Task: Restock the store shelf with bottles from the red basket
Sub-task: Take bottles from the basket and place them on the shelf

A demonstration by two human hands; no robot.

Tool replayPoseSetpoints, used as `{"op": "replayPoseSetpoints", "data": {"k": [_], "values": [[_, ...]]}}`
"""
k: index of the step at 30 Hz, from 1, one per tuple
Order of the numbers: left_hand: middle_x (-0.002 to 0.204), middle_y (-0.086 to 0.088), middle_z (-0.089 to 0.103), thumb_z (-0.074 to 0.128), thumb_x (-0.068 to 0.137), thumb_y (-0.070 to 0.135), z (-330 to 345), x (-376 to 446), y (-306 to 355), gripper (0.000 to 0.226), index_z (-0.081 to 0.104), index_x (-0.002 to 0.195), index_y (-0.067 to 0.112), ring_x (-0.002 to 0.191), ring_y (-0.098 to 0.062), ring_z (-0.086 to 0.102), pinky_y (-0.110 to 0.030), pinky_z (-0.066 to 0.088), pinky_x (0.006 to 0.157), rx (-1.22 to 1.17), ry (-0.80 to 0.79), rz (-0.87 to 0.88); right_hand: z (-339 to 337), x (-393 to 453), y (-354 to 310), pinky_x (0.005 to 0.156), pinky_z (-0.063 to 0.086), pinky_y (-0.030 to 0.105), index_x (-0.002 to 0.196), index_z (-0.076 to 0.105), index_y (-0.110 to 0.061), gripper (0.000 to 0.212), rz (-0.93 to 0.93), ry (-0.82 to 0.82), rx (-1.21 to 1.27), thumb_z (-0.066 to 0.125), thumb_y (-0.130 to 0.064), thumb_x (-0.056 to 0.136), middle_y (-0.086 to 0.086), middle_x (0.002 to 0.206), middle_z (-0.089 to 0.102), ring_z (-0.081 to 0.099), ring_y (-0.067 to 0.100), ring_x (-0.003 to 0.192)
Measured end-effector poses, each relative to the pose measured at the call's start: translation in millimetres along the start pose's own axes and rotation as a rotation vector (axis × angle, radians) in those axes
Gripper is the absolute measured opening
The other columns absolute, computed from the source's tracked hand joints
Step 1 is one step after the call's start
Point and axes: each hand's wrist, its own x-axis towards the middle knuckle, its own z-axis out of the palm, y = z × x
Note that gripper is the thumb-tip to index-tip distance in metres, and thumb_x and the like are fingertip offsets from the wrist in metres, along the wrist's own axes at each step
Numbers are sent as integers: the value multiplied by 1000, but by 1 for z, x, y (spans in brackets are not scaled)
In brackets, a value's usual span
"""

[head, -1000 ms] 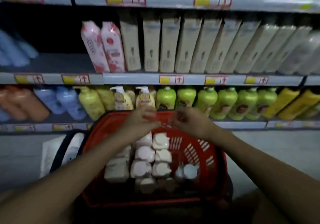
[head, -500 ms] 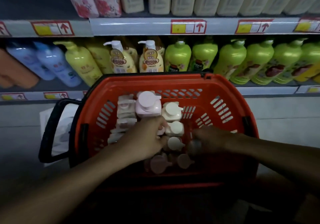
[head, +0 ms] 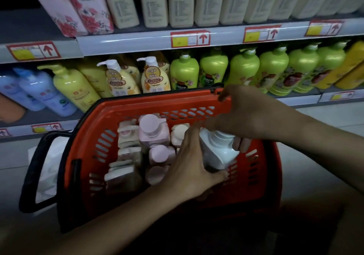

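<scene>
Before dim store shelves (head: 177, 40) of bottles, red basket (head: 94, 136), left hand (head: 189, 168) and right hand (head: 250, 115) grip white bottle (head: 216, 148)

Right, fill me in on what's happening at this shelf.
A person is restocking from a red basket held in front of the shelves. Both hands are on one white pump bottle at the basket's right side: the left hand wraps its body, the right hand reaches over its top. Pink and cream bottles remain inside.

Bare forearms, no sleeves; left hand (head: 189, 168), right hand (head: 248, 115).
</scene>
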Motion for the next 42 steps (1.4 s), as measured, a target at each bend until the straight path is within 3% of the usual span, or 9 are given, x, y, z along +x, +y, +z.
{"op": "replayPoseSetpoints", "data": {"k": [3,6,11,17,21,27,33,39,42], "values": [[133,17,53,91,63,33,10,4,15,105,23,143,28,123,0,54,-35,51,98,-239,85,-41,-7,-3,-5,77,59,46,119,64,-3,74,22,83,-38,77,-58,71,19,109,69,69,30,94],[120,15,59,88,59,27,1,12,19,93,30,132,33,111,-6,62,-42,55,87,-259,180,-32,-11,-2,-6,62,52,35,118,63,-11,66,40,136,13,72,-59,73,4,93,66,64,15,80],[116,11,60,93,53,13,-39,22,17,92,39,126,28,103,-5,63,-30,54,79,-316,163,-119,-13,6,-1,57,61,39,104,68,-15,58,15,-78,360,60,-69,83,12,73,74,73,28,57],[103,-10,73,82,48,8,-100,27,43,70,68,116,14,92,-28,70,-43,61,77,-936,80,-263,-15,20,26,98,54,29,132,59,-38,67,-144,-370,306,85,-44,71,-11,118,72,68,2,110],[102,-15,72,54,70,17,-127,26,62,40,75,103,10,89,-30,70,-42,59,83,-1264,-6,-213,16,17,18,101,54,34,133,63,-13,59,-153,-667,782,81,-16,77,5,129,71,66,21,123],[114,-8,75,66,72,34,-158,37,72,52,68,120,14,107,-30,70,-48,51,102,-771,211,-200,45,11,-14,96,58,41,118,71,-3,43,-194,-352,1075,76,-10,75,15,117,75,71,31,111],[109,5,74,88,63,47,-163,26,65,64,66,120,27,100,-10,72,-38,60,87,-280,301,-35,44,18,-22,92,60,42,122,67,1,51,-190,-75,1201,77,-14,74,16,112,76,73,30,106],[99,6,78,83,76,36,-173,19,77,40,72,114,29,88,-7,73,-32,62,80,-170,337,40,26,13,-39,67,61,28,118,66,-5,44,-232,144,1087,80,-10,77,14,101,79,77,19,83],[101,5,77,82,79,25,-183,14,95,37,71,115,30,89,-13,75,-31,62,78,-237,360,71,-1,3,-51,81,61,32,116,66,-9,53,-299,187,1003,82,-20,67,7,103,80,77,18,93]]}}
